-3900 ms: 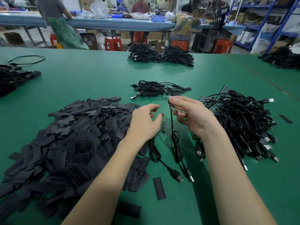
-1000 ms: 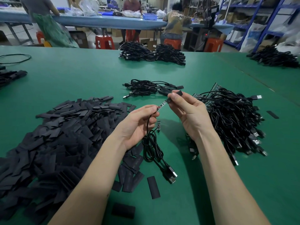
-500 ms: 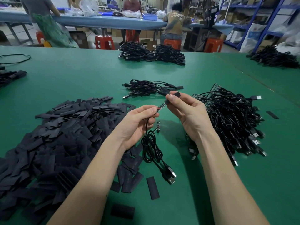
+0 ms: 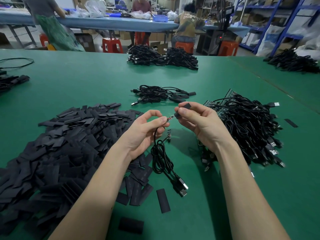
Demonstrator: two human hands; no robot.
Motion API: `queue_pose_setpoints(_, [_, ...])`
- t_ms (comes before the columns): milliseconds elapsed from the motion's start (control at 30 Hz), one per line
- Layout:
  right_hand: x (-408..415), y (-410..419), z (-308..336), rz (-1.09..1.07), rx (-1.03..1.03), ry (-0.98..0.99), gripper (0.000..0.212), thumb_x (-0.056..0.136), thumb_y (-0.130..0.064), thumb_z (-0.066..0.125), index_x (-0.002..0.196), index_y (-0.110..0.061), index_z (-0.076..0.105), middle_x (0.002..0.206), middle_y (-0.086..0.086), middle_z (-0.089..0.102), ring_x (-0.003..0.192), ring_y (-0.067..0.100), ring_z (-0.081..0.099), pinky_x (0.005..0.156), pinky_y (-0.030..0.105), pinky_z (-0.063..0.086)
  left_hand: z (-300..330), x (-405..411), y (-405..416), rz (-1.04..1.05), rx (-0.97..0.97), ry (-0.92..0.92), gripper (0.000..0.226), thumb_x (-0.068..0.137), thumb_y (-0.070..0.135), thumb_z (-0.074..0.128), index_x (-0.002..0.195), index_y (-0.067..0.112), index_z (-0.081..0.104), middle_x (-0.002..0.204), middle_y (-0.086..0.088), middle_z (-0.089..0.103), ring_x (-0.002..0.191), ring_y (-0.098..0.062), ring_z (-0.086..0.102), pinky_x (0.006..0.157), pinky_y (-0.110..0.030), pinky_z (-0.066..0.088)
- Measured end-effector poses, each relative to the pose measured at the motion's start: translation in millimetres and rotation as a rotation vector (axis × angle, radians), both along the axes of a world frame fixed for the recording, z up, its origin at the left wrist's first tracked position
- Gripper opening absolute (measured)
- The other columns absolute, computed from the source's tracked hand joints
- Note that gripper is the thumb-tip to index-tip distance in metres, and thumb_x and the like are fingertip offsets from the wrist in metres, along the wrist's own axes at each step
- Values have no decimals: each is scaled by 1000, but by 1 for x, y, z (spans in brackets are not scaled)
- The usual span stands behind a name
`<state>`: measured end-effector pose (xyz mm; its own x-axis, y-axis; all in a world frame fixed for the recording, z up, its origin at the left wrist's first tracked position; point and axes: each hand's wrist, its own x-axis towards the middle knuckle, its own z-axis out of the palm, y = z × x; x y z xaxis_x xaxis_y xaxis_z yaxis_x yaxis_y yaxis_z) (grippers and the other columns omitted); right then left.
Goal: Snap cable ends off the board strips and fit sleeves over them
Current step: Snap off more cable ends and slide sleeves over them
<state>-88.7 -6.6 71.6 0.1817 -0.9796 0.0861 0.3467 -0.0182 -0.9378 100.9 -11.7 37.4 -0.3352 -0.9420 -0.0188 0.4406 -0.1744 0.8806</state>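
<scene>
Holding: left hand (image 4: 146, 129) pinches a thin black cable (image 4: 160, 153) just behind its small bare circuit-board end (image 4: 170, 118), thumb and forefinger closed on it.
Right hand: the right hand (image 4: 195, 121) pinches a short flat black sleeve of tubing (image 4: 186, 106), its open mouth touching the board's tip; the hands are close together above the table.
Cable below: it hangs in loose coils to a black USB plug (image 4: 181, 188) lying on the green table mat (image 4: 86, 87).
Handling: likely very light; the cable is limp, the board stiff, thin and probably fragile, the sleeve soft and easily squashed shut. Best gripped on the cable close to the board and on the sleeve's edges.
Left of hands: large heap of flat black sleeves (image 4: 60, 144).
Right of hands: tangle of black cables on green board strips (image 4: 247, 129).
Beyond: small bundle of sleeved cables (image 4: 161, 95).
Beneath the hands: second small board end (image 4: 168, 135) on the mat.
</scene>
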Motion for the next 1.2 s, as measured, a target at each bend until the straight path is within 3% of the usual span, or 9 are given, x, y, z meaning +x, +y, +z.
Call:
queue_pose_setpoints(300, [8,-1,-5,15,36,-14,14,70,-16,79,84,-16,80,90,9,76,79,13,71,75,21,57,1,0,0,16,-108,-71,19,81,18,76,88,17,58,80,-7,70,59,-8,52,58,-15,46])
queue_pose_setpoints(500, [4,-7,-8,-123,133,-64,8,84,-9,75,89,-3,75,86,8,75,76,12,70,73,17,57,-5,-10,-3,270,-436,-380,8,91,12,73,87,17,68,78,-11,76,60,-16,63,63,-22,53])
queue_pose_setpoints(733, [7,-10,-9,-172,178,-100,9,81,-11,78,85,-3,77,84,9,76,74,12,71,69,16,57,-10,-8,-4,314,-548,-396,14,81,11,82,88,22,79,84,-2,78,77,-12,72,74,-20,55])
queue_pose_setpoints(867, [6,-9,-9,-146,155,-91,12,72,-17,80,79,-7,80,85,9,75,75,11,70,70,16,57,-10,-10,-4,340,-560,-364,14,80,5,82,86,18,80,78,-3,77,69,-13,71,69,-19,54])
queue_pose_setpoints(1200, [7,-7,-10,-55,111,-63,10,77,-19,77,79,-10,81,88,7,76,79,10,70,73,16,56,-6,-13,-1,299,-507,-287,10,79,-2,79,88,2,77,72,-3,76,61,-11,68,66,-19,54])
